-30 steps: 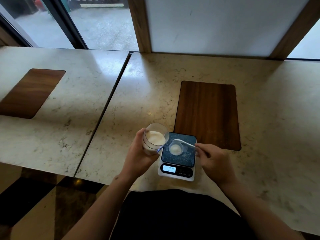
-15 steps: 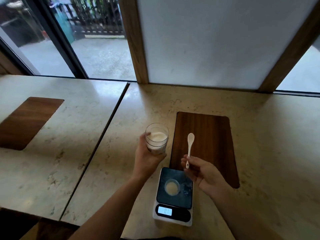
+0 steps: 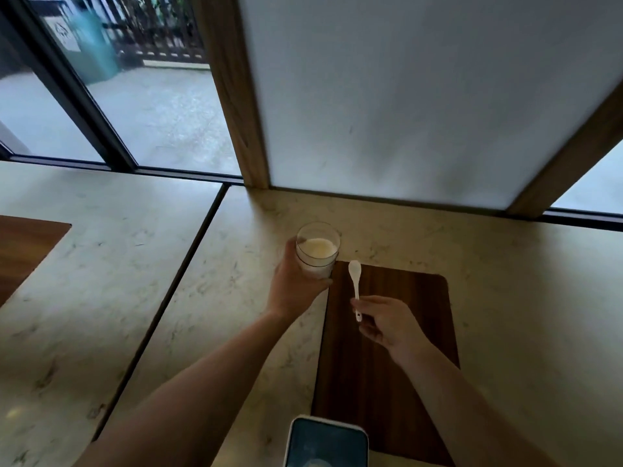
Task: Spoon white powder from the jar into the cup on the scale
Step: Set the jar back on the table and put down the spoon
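Observation:
My left hand (image 3: 293,288) grips a clear glass jar (image 3: 317,251) with white powder in it, far out on the marble counter, just left of the wooden board. My right hand (image 3: 387,323) pinches the handle of a small white spoon (image 3: 355,281); its bowl points away from me, over the board's near-left corner, close to the jar. The scale (image 3: 326,439) shows only its dark top at the bottom edge of the view. The cup's rim (image 3: 315,463) is barely visible there, cut off by the frame.
A dark wooden board (image 3: 397,382) is set in the marble counter (image 3: 522,315) under my right hand. A dark seam (image 3: 188,264) splits this counter from the left one, which has another wooden inset (image 3: 23,251). A wood-framed frosted panel (image 3: 404,96) and windows stand behind.
The view has tilted up, so the scale and cup slid to the bottom edge. Both hands moved away from the scale toward the far counter, taking the jar and spoon with them.

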